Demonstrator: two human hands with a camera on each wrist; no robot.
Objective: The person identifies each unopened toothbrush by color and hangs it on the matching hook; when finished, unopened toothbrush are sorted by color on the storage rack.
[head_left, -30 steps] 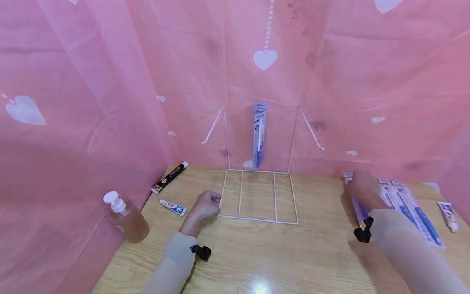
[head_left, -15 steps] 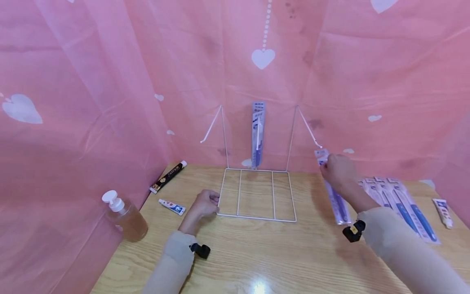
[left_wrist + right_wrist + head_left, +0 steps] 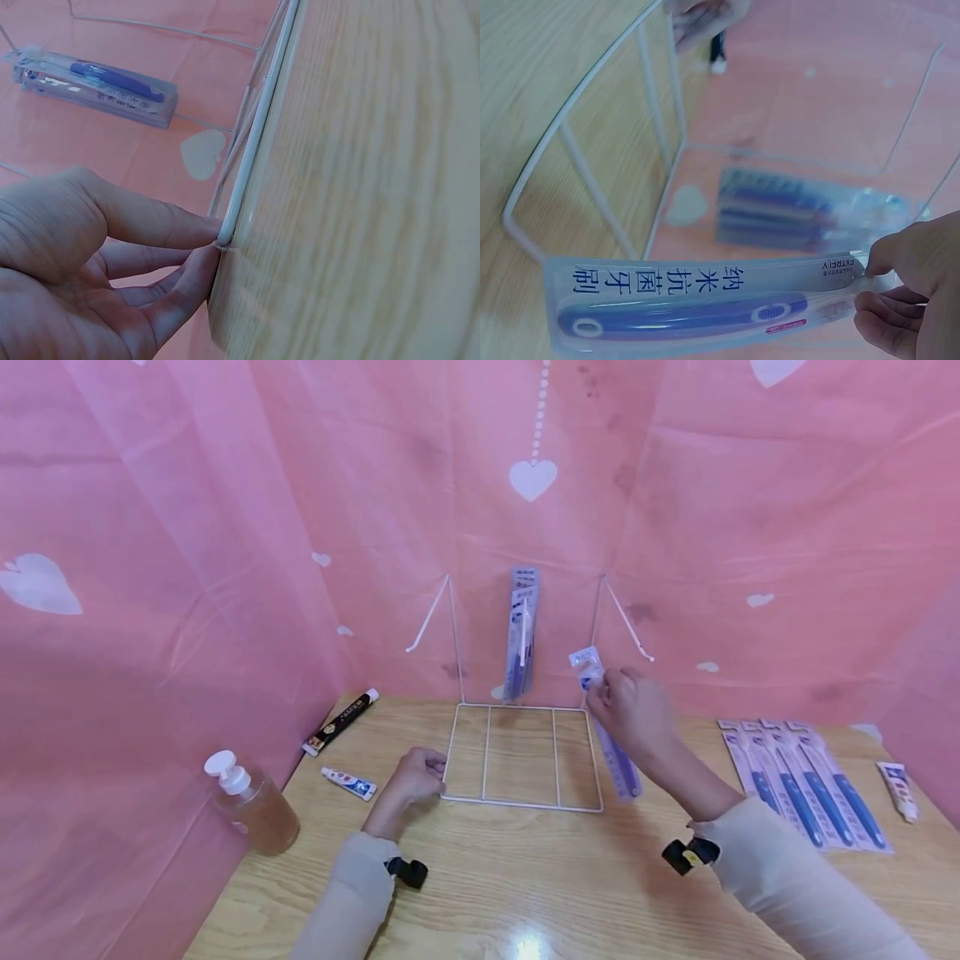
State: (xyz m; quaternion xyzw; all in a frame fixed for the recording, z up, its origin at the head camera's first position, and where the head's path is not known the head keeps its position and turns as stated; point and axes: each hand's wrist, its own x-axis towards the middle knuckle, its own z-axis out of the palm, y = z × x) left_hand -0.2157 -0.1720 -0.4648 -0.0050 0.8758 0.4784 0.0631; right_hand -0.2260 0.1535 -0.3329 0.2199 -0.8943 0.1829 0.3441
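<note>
My right hand (image 3: 633, 706) pinches a packaged purple toothbrush (image 3: 690, 315) near its top end, holding it tilted beside the right side of a white wire rack (image 3: 521, 807). At the rack's front left corner, my left hand (image 3: 415, 777) pinches the wire between thumb and fingers, as the left wrist view shows. Several packaged toothbrushes (image 3: 105, 86) hang on the rack's middle hook (image 3: 523, 639). The left hook (image 3: 426, 620) and right hook (image 3: 628, 620) carry nothing.
Packaged blue toothbrushes (image 3: 813, 793) lie in a row on the right of the wooden table (image 3: 480, 885), beside a toothpaste tube (image 3: 898, 791). On the left are a black tube (image 3: 341, 722), a small white tube (image 3: 349, 783) and a pump bottle (image 3: 258, 814). Pink curtain (image 3: 337, 485) surrounds the table.
My right hand has lifted the purple toothbrush from the row at the right and carried it leftward to the rack. My left hand stays at the rack's corner.
</note>
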